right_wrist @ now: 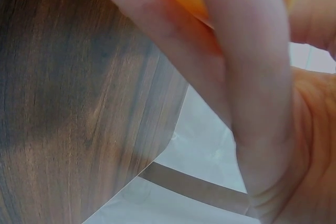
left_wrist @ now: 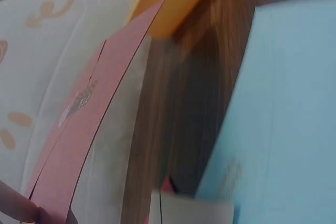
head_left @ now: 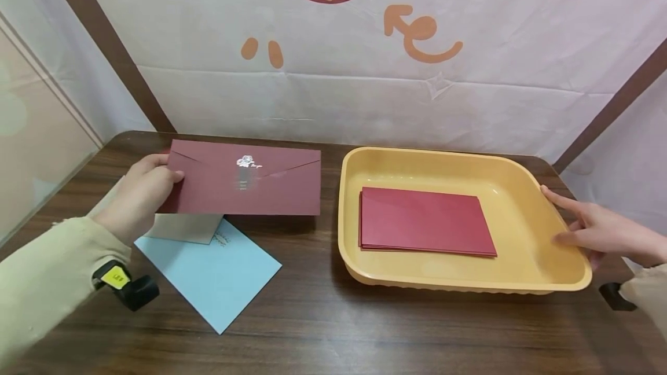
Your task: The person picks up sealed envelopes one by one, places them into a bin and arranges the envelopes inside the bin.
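In the head view my left hand [head_left: 136, 198] pinches the left end of a maroon envelope [head_left: 286, 192], thumb in front. The envelope is raised above the table, its flap side with a silver flower print facing me. Beneath it lie a light blue envelope [head_left: 219, 279] and a beige-grey one [head_left: 182, 228], partly covered. My right hand [head_left: 599, 227] holds the right rim of a yellow plastic tray [head_left: 526, 242], thumb inside the wall and other fingers at the outside. Inside the tray lies a small stack of red envelopes [head_left: 424, 220]. The left wrist view shows the maroon envelope [left_wrist: 100, 111] nearly edge-on.
The brown wood-grain table [head_left: 312, 323] has rounded back corners. A pale printed cloth [head_left: 333, 97] hangs right behind it, with brown posts [head_left: 112, 45] at the sides. The tray's left wall stands a little right of the maroon envelope.
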The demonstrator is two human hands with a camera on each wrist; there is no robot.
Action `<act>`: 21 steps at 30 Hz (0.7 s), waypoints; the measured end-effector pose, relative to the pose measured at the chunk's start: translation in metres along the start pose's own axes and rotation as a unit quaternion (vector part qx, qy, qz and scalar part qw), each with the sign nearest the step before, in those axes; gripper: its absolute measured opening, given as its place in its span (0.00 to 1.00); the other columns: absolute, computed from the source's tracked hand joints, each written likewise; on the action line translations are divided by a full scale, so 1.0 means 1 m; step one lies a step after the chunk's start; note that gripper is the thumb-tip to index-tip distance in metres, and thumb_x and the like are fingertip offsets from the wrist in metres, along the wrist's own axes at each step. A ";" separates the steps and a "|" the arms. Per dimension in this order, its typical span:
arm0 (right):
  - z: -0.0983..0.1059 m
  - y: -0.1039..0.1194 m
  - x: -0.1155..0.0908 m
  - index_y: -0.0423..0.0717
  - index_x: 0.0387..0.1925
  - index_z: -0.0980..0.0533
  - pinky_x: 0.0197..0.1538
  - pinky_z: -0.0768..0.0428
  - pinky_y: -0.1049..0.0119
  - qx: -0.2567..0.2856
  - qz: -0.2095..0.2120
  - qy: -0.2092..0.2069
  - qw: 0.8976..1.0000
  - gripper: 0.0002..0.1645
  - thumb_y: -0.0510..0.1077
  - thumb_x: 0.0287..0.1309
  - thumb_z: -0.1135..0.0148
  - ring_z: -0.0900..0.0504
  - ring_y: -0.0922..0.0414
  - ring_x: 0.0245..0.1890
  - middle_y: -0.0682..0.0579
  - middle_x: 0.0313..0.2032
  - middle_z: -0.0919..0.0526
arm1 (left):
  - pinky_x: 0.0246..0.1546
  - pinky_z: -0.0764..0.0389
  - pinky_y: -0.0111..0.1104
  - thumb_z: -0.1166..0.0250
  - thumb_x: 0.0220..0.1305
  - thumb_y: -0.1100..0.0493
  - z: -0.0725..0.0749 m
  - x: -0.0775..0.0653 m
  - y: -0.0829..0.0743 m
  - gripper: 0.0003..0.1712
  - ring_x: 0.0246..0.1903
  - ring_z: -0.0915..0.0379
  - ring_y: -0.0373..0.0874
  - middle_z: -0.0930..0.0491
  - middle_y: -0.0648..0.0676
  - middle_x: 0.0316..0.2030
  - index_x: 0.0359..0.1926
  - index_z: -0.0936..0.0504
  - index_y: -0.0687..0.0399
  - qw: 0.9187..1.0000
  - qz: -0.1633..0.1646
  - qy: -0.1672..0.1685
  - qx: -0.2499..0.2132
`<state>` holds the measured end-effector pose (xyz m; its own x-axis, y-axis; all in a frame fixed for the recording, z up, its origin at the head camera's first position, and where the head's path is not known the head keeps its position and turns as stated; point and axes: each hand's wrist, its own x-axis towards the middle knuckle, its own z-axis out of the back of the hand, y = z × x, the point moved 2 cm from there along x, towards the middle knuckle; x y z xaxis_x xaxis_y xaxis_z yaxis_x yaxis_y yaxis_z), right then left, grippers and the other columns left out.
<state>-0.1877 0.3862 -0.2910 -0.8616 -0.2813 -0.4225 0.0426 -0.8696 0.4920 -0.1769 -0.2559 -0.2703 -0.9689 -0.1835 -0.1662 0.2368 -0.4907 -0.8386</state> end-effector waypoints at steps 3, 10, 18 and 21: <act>0.000 -0.001 0.001 0.40 0.71 0.74 0.18 0.23 0.63 0.001 0.004 0.001 1.000 0.56 0.40 0.63 0.42 0.26 0.59 0.10 0.50 0.20 0.22 | 0.44 0.35 0.38 0.62 0.72 0.57 -0.011 0.000 -0.007 0.31 0.51 0.40 0.54 0.42 0.68 0.61 0.70 0.50 0.72 1.000 0.002 0.001 -0.020; 0.002 -0.001 -0.001 0.37 0.70 0.75 0.19 0.21 0.60 0.000 0.013 -0.003 1.000 0.56 0.38 0.63 0.42 0.21 0.56 0.12 0.48 0.21 0.20 | 0.45 0.32 0.36 0.61 0.73 0.58 -0.036 0.002 -0.033 0.29 0.50 0.38 0.49 0.38 0.62 0.59 0.70 0.47 0.68 0.999 -0.004 0.010 -0.052; 0.000 0.000 0.000 0.38 0.71 0.74 0.18 0.20 0.60 0.002 0.013 -0.007 1.000 0.56 0.38 0.63 0.42 0.21 0.56 0.12 0.48 0.20 0.20 | 0.50 0.32 0.40 0.59 0.72 0.60 -0.077 0.000 -0.063 0.27 0.55 0.38 0.53 0.38 0.64 0.61 0.69 0.45 0.66 0.995 -0.012 0.045 -0.083; -0.001 -0.001 0.001 0.38 0.71 0.74 0.18 0.21 0.61 0.002 0.020 -0.008 1.000 0.55 0.38 0.63 0.43 0.21 0.56 0.12 0.48 0.19 0.21 | 0.52 0.33 0.41 0.58 0.71 0.61 -0.088 -0.003 -0.072 0.27 0.58 0.40 0.54 0.38 0.65 0.62 0.68 0.45 0.66 0.993 -0.021 0.062 -0.099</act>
<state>-0.1883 0.3864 -0.2926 -0.8672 -0.3087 -0.3909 0.0745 -0.8564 0.5110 -0.1976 -0.1455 -0.2555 -0.9819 -0.0548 -0.1810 0.1891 -0.3171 -0.9294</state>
